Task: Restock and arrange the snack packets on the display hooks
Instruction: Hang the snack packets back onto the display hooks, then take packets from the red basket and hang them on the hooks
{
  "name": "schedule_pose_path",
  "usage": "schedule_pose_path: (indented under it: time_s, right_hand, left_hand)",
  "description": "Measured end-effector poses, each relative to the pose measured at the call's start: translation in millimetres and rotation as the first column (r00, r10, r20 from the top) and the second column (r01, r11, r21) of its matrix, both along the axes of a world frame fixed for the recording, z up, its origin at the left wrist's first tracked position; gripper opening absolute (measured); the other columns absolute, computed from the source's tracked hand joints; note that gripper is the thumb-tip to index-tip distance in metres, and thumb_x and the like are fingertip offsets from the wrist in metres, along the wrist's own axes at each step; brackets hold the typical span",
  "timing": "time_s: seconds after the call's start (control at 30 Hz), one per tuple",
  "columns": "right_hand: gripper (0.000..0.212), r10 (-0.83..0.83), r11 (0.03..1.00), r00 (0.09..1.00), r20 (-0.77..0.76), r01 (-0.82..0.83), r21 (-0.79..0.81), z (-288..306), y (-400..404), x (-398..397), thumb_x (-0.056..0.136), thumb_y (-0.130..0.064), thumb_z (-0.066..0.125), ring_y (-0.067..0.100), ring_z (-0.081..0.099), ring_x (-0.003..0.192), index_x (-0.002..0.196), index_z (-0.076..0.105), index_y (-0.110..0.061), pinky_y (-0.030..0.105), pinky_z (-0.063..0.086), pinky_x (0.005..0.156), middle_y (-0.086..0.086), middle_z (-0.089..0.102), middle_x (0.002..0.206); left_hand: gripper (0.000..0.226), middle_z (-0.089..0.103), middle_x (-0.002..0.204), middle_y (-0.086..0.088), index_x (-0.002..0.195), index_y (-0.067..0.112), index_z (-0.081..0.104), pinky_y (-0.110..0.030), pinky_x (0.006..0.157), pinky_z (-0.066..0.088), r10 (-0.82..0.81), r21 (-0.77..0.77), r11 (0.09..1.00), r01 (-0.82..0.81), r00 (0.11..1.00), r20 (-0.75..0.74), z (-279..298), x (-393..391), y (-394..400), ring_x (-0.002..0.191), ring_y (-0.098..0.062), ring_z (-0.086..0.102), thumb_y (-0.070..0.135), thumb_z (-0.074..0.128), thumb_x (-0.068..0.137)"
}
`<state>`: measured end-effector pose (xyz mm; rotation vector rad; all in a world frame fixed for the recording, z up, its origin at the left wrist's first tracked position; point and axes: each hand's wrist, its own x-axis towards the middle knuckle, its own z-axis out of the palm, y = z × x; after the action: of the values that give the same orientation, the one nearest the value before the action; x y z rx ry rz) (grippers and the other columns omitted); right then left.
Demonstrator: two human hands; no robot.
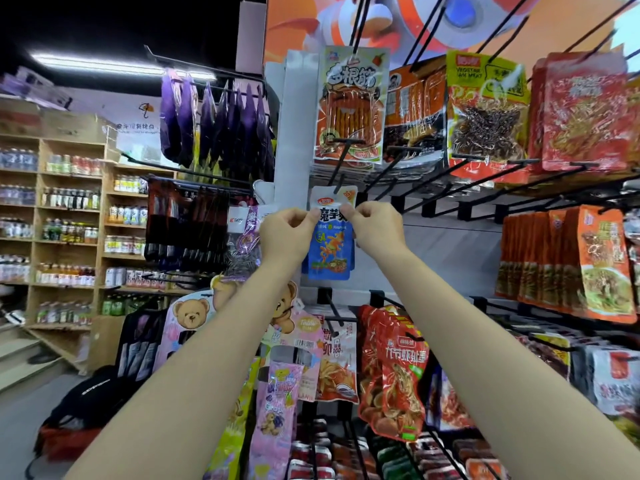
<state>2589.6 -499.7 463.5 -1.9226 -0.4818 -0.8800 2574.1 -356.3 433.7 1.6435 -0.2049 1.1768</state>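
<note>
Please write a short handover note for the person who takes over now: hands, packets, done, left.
Left hand and right hand each pinch an upper corner of the blue packet, held up at the middle row's bare hook.
Whether its hole is on the hook cannot be told.
Done: upper hooks carry packets, such as the orange packet.
Left: seat the blue packet, then straighten.

Stock count, snack wall
2 hands (287,233), 1 blue packet (329,247) held; top row approx. 4 packet kinds; 2 teddy-bear cards (190,313).
</note>
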Motion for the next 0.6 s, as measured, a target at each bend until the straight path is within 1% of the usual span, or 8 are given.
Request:
schedule_pose_path:
  time_s: [0.1, 0.2, 0.23, 0.3, 0.33, 0.4, 0.5, 0.6]
  right_hand:
    - [0.048, -0.019, 0.999, 0.999, 0.032, 0.021, -0.040, -7.1, -3.7, 0.4, 0.099, -0.039, 0.060, 0.032, 0.057, 0.069, 0.074, 0.060, 0.002, 0.049, 0.055, 0.066, 0.009, 0.055, 0.064]
    - [0.047, -0.098, 0.986, 0.992, 0.077, 0.107, -0.125, -12.9, -8.4, -0.9, 0.100, -0.037, 0.058, 0.019, 0.049, 0.063, 0.061, 0.050, -0.014, 0.034, 0.038, 0.052, -0.001, 0.049, 0.060]
    - [0.047, -0.115, 0.982, 0.990, 0.082, 0.125, -0.141, -11.8, -9.3, -1.9, 0.100, -0.038, 0.059, 0.018, 0.051, 0.062, 0.060, 0.049, -0.017, 0.033, 0.039, 0.052, -0.002, 0.050, 0.060]
    - [0.044, -0.103, 0.980, 0.994, 0.045, 0.109, -0.168, -6.0, -10.5, -4.0, 0.099, -0.040, 0.060, 0.024, 0.062, 0.067, 0.063, 0.056, -0.014, 0.039, 0.054, 0.062, 0.002, 0.058, 0.064]
    - [0.042, -0.104, 0.974, 0.994, 0.013, 0.105, -0.199, -3.8, -11.7, -6.7, 0.099, -0.041, 0.060, 0.028, 0.066, 0.071, 0.068, 0.061, -0.011, 0.044, 0.058, 0.069, 0.005, 0.063, 0.068]
    - [0.040, -0.114, 0.960, 0.993, -0.004, 0.109, -0.258, -4.1, -19.3, -14.6, 0.098, -0.042, 0.061, 0.031, 0.068, 0.073, 0.077, 0.065, -0.009, 0.046, 0.060, 0.074, 0.008, 0.069, 0.077]
    - [0.034, -0.061, 0.955, 0.990, 0.126, 0.094, -0.280, -18.8, -52.3, -39.4, 0.098, -0.043, 0.059, 0.023, 0.063, 0.073, 0.076, 0.059, -0.017, 0.036, 0.053, 0.068, -0.003, 0.062, 0.073]
    - [0.025, 0.019, 0.971, 0.944, 0.329, 0.061, -0.231, -52.3, -108.8, -75.2, 0.101, -0.036, 0.056, 0.013, 0.056, 0.075, 0.087, 0.063, -0.017, 0.030, 0.040, 0.065, -0.009, 0.060, 0.076]
  left_hand:
    - [0.023, 0.070, 0.076, 0.000, 0.078, 0.016, 0.069, -0.049, 0.073, 0.060, 0.005, 0.005, 1.000, -0.005, 1.000, -0.016, -7.7, 0.0, -0.5, 0.073, -0.021, 0.068, 0.031, 0.070, 0.096]
    - [0.025, 0.070, 0.073, 0.001, 0.077, 0.018, 0.069, -0.046, 0.072, 0.060, 0.050, 0.064, 0.997, -0.048, 0.998, -0.036, -17.5, 1.2, 1.9, 0.073, -0.024, 0.070, 0.034, 0.068, 0.096]
    - [0.026, 0.069, 0.072, 0.003, 0.077, 0.017, 0.069, -0.045, 0.073, 0.060, 0.069, 0.079, 0.995, -0.064, 0.996, -0.059, -17.7, 0.3, 2.1, 0.073, -0.023, 0.070, 0.035, 0.068, 0.097]
    - [0.025, 0.067, 0.073, 0.004, 0.083, 0.016, 0.072, -0.039, 0.075, 0.058, 0.108, 0.093, 0.991, -0.097, 0.987, -0.121, -14.1, -2.5, 0.3, 0.078, -0.023, 0.070, 0.036, 0.066, 0.097]
    - [0.025, 0.066, 0.076, 0.004, 0.088, 0.016, 0.073, -0.035, 0.075, 0.055, 0.137, 0.112, 0.986, -0.121, 0.979, -0.149, -12.2, -5.1, -1.8, 0.085, -0.024, 0.070, 0.037, 0.065, 0.098]
    - [0.026, 0.065, 0.092, 0.004, 0.106, 0.016, 0.070, -0.033, 0.077, 0.050, 0.206, 0.174, 0.969, -0.177, 0.964, -0.166, -11.4, -15.2, -7.2, 0.096, -0.023, 0.067, 0.039, 0.064, 0.098]
    - [0.043, 0.059, 0.118, 0.002, 0.132, 0.019, 0.058, -0.037, 0.091, 0.049, 0.232, 0.283, 0.937, -0.202, 0.970, -0.075, -20.6, -45.4, -15.9, 0.106, -0.017, 0.056, 0.042, 0.065, 0.097]
    - [0.038, 0.061, 0.124, 0.000, 0.130, 0.016, 0.061, -0.036, 0.099, 0.044, 0.192, 0.377, 0.889, -0.258, 0.960, 0.205, -35.8, -87.4, -46.4, 0.115, -0.018, 0.054, 0.038, 0.057, 0.099]
